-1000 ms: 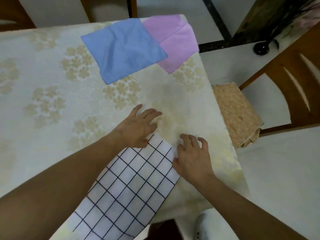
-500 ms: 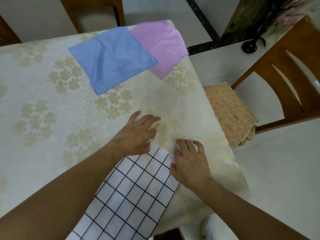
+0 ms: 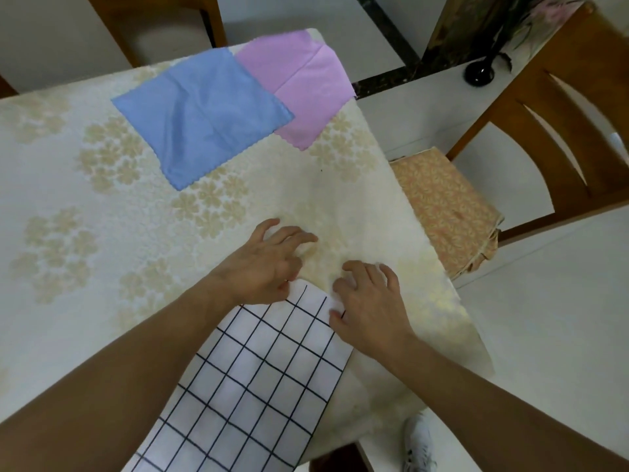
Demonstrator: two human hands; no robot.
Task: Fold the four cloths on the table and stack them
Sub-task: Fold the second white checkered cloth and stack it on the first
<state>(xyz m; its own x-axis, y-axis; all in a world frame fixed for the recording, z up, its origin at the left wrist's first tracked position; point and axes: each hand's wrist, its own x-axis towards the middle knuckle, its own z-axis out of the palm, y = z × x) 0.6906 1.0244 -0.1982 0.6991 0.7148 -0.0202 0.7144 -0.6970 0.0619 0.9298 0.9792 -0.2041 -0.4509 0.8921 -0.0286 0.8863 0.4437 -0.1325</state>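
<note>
A white cloth with a black grid (image 3: pixel 258 376) lies in a long strip on the near part of the table, its near end running out of view. My left hand (image 3: pixel 265 264) is at its far left corner, fingers arched on the tablecloth and thumb against the cloth edge. My right hand (image 3: pixel 367 308) pinches the far right corner, fingers curled. A blue cloth (image 3: pixel 204 114) lies spread out at the far side, overlapping a pink cloth (image 3: pixel 306 86) at the table's far right corner. No fourth cloth is in view.
The table carries a cream flowered tablecloth (image 3: pixel 85 233) that hangs over the right edge. A wooden chair with a patterned cushion (image 3: pixel 446 212) stands right of the table. Another chair (image 3: pixel 170 25) is at the far side. A white shoe (image 3: pixel 418 444) is on the floor.
The view has shifted, so the cloths sit lower in the frame. Both hands stay at the checked cloth's far edge, and the fingers of my left hand have arched up from lying flat.
</note>
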